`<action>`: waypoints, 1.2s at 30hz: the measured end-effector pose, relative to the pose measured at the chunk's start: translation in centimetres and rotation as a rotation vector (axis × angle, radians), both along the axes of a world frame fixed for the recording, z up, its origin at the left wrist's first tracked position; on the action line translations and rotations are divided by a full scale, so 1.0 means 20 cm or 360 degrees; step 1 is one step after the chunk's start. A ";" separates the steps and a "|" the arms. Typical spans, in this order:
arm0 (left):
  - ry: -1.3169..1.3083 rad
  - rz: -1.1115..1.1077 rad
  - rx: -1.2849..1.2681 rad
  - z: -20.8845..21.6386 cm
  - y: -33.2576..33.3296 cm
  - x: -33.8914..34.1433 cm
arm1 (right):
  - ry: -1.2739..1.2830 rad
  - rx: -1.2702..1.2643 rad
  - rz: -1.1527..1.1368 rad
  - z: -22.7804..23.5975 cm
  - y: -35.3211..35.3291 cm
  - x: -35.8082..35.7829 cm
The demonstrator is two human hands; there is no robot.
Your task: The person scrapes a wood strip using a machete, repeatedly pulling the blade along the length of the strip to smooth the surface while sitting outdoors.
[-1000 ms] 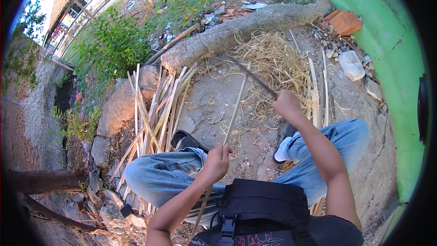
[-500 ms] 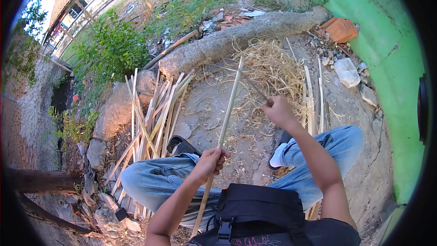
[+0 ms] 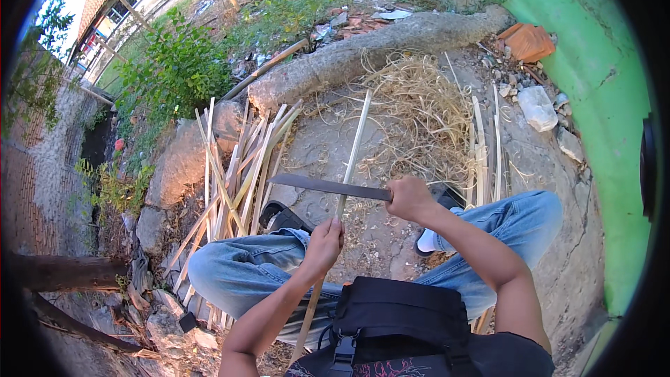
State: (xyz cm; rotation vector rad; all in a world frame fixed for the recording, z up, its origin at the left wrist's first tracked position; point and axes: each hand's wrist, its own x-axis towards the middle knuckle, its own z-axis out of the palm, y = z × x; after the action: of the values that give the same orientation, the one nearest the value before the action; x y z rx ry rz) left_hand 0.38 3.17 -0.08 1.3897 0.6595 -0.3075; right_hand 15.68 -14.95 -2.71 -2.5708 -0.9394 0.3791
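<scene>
My left hand (image 3: 324, 244) is closed around a long pale strip of split bamboo or wood (image 3: 359, 129). The strip slants from beside my waist up and away between my legs. In my closed right hand (image 3: 410, 199) is the grip of a machete-like long knife (image 3: 317, 185). Its dark flat blade points left and crosses the strip just beyond my left hand. Whether the edge bites into the strip is too small to tell. Curled pale shavings (image 3: 422, 108) lie heaped on the ground past my right hand.
A pile of pale strips (image 3: 244, 167) lies by my left knee, with a few more strips (image 3: 479, 153) by my right foot. A low concrete ridge (image 3: 377, 45) curves across the far side. At right stand a green wall (image 3: 586, 91) and a whitish block (image 3: 536, 108).
My right hand has come nearer and slightly left. The blade, which pointed away and was hard to see, now lies sideways across the strip. My left hand keeps its hold.
</scene>
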 end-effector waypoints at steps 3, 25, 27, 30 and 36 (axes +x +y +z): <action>-0.0112 -0.0070 0.0331 -0.05 0.01 0.00 | -0.0071 -0.0036 -0.0194 -0.01 -0.01 0.09; 0.0016 0.0061 -0.0297 0.08 0.05 0.02 | 0.0154 0.0567 -0.0413 0.22 -0.05 0.10; -0.0016 0.0074 -0.0300 0.06 0.04 0.02 | 0.0031 0.0540 -0.0223 0.19 -0.04 0.04; -0.0087 0.0086 -0.0105 0.07 0.02 0.00 | -0.0084 0.0129 0.0082 0.12 -0.04 0.01; -0.0018 0.0054 -0.0060 0.09 0.00 0.01 | -0.0058 0.0206 -0.0112 0.00 -0.06 0.14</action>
State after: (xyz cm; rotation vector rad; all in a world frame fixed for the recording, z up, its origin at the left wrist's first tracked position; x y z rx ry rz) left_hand 0.52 3.13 1.71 1.3418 0.6642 -0.2834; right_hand 18.46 -16.18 -2.70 -2.4925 -0.8539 0.2441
